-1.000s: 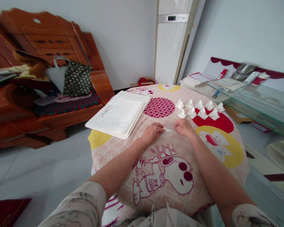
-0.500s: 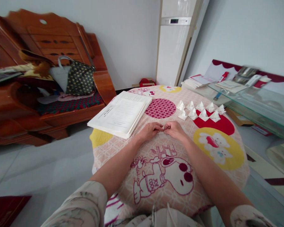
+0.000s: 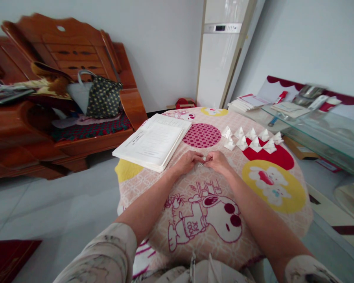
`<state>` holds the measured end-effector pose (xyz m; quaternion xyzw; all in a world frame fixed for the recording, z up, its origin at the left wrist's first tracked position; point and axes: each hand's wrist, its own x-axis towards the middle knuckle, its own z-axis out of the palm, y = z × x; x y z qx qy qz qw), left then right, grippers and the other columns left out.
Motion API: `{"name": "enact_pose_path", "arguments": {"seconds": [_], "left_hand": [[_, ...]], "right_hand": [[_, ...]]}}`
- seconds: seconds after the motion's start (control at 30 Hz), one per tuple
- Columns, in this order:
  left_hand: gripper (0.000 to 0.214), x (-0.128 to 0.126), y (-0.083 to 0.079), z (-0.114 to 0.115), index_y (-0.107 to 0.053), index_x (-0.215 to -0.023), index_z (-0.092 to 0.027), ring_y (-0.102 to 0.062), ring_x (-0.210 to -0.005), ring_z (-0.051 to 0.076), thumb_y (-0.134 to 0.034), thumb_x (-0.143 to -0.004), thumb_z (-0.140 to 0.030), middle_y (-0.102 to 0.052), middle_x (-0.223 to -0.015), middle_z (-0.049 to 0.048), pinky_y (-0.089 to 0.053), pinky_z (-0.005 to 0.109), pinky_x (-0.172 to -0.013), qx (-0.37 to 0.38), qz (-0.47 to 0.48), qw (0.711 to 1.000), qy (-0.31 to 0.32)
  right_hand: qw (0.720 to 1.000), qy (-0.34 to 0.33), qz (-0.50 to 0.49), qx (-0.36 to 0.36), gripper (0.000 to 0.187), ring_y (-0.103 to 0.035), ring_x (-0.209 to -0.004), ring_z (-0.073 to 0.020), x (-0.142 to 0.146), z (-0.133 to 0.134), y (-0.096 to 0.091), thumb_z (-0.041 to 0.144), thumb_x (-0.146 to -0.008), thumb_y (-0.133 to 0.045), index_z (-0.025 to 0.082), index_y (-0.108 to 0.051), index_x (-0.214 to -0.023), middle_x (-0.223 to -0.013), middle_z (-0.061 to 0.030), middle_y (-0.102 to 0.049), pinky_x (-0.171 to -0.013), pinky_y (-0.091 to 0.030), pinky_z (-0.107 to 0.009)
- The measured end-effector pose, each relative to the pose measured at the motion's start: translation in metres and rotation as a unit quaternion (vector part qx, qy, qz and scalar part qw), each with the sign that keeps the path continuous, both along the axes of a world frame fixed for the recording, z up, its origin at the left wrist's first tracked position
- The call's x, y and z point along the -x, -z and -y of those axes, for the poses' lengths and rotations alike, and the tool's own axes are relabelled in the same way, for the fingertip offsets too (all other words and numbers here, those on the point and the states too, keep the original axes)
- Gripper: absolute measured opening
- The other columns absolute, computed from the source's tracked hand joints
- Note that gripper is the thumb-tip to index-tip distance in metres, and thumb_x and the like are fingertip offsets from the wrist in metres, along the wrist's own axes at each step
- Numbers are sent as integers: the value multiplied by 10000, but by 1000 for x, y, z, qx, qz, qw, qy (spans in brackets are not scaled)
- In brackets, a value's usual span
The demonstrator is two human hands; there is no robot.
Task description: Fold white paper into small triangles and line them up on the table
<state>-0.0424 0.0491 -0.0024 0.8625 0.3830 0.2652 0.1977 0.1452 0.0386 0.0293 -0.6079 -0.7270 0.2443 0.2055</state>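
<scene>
The left hand [image 3: 187,162] and right hand [image 3: 216,162] almost meet, fingertips pinching a small folded piece of white printed paper [image 3: 201,164] just above the round desk [image 3: 206,179] with its pink patterned cloth. Just beyond the left hand lies a thick stack of white printed sheets [image 3: 153,141]; past the right hand, nine pointed, folded white paper shapes [image 3: 255,144] stand in two rows.
</scene>
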Motion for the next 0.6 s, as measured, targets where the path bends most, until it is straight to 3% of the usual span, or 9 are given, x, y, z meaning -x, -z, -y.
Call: {"name": "enact_pose_path", "arguments": {"seconds": [0.6], "left_hand": [[528,0,-1,-1,-809,-988,-226,-675,-1105,174,-433,-725,36,-738,-1200,42,-501,312,-1021,8,7,1000,-4]], "right_hand": [[995,36,95,2,176,-600,-676,-163,14,5,-3,287,-683,-790,181,-650,-678,-717,-33,-691,-572,-343,-254]]}}
